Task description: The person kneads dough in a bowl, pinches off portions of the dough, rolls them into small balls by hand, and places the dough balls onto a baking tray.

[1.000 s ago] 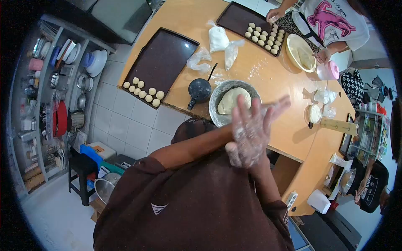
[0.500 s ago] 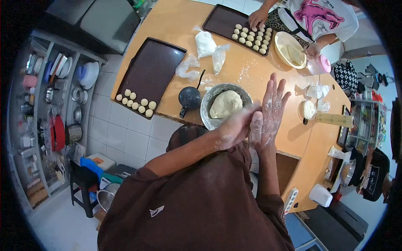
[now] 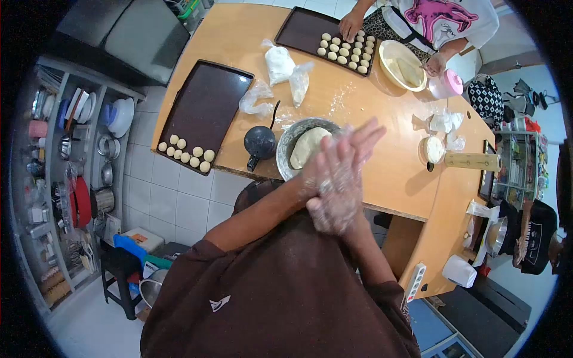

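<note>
My left hand (image 3: 366,141) and my right hand (image 3: 338,200) are pressed palm to palm, coated in flour, just in front of a metal bowl (image 3: 285,152). The fingers of both are stretched out and slightly blurred. Whether anything lies between the palms is hidden. A large lump of pale dough (image 3: 308,147) sits in the bowl, partly covered from view by my hands. To the left, a dark tray (image 3: 209,101) carries several small dough balls (image 3: 194,161) along its near end. A round black item with a handle (image 3: 260,142) stands between tray and bowl.
Across the table (image 3: 382,173), another person's hand (image 3: 351,26) touches dough balls on a second tray (image 3: 298,30), beside a cream bowl (image 3: 383,62). Bags of white powder (image 3: 279,64) lie mid-table. A roll of film (image 3: 473,161) and a white-filled container (image 3: 434,150) are at right.
My hands have shifted left and their palms have turned against each other, the right hand now over the left. The view has moved slightly. The other person's hand remains at the far tray.
</note>
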Action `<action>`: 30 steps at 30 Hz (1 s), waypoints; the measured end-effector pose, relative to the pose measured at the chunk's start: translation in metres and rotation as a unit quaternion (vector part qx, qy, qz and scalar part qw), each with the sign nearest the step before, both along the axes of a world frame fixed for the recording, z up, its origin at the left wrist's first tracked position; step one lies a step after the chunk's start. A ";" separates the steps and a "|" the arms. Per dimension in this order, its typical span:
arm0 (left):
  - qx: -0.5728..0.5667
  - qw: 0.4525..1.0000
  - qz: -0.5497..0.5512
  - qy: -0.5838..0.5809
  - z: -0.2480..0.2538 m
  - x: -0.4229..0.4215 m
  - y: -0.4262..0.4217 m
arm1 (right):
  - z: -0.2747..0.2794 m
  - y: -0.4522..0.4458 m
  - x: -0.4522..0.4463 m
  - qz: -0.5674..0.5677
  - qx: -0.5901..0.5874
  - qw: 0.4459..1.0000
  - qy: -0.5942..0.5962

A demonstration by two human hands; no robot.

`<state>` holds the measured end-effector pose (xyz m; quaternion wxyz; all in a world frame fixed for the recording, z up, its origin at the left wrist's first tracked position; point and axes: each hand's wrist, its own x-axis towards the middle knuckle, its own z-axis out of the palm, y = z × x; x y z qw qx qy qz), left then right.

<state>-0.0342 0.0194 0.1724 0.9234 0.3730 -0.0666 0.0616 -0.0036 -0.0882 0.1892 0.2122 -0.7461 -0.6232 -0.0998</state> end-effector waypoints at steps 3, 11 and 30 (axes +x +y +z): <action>-0.072 0.994 -0.035 0.078 0.007 -0.008 -0.004 | 0.022 0.012 0.008 -0.018 0.088 0.995 0.052; -0.129 0.990 0.046 0.026 0.016 0.013 -0.007 | 0.003 0.011 0.004 0.031 0.123 0.992 0.029; -0.171 0.960 -0.020 0.220 0.032 -0.006 -0.007 | 0.015 0.012 0.014 -0.039 0.075 0.994 0.076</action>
